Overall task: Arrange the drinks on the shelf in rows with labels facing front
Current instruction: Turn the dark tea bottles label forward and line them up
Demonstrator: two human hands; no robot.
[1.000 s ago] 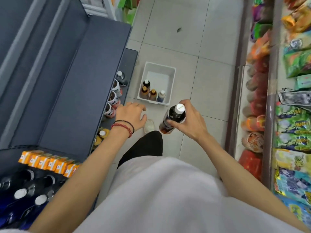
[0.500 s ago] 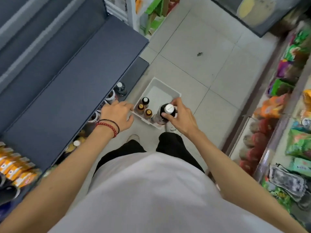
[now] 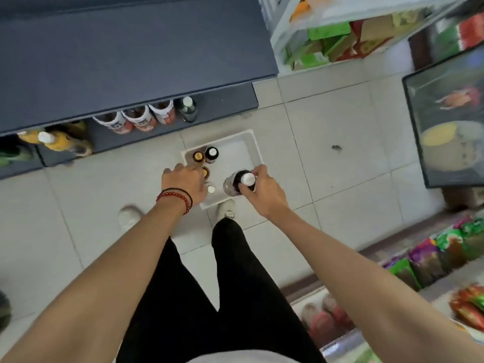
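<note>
- Holding a dark bottle (image 3: pixel 235 183) by the neck, the right grip (image 3: pixel 262 191) has its fingers curled round it just below the white cap.
- That bottle sits tilted over the near right part of a white bin (image 3: pixel 252 142) on the floor; whether it touches the bin's bottom cannot be told.
- Left of the right grip, the left grip (image 3: pixel 184 184) reaches down at the bin's left edge, back of the hand up. Its fingers point at the small bottles and hide part of one, so I cannot tell whether it holds anything.
- Just past the left grip's fingertips stand four small bottles in the bin: a white-capped one (image 3: pixel 212 153), two yellow-capped ones (image 3: pixel 198 156) (image 3: pixel 205 172) and a small pale-capped one (image 3: pixel 210 189).
- Red and black bracelets (image 3: pixel 178 199) circle the left wrist.
- Beyond both grips, the lowest shelf (image 3: pixel 222 106) carries three red-and-white drinks (image 3: pixel 140 119) lying in a row, with a dark green bottle (image 3: pixel 187 108) upright beside them.
- Further left of the left grip, yellow bottles (image 3: pixel 52 138) sit on the same shelf.
- Right of the right grip, well apart, snack bags (image 3: pixel 429 258) fill another rack.
</note>
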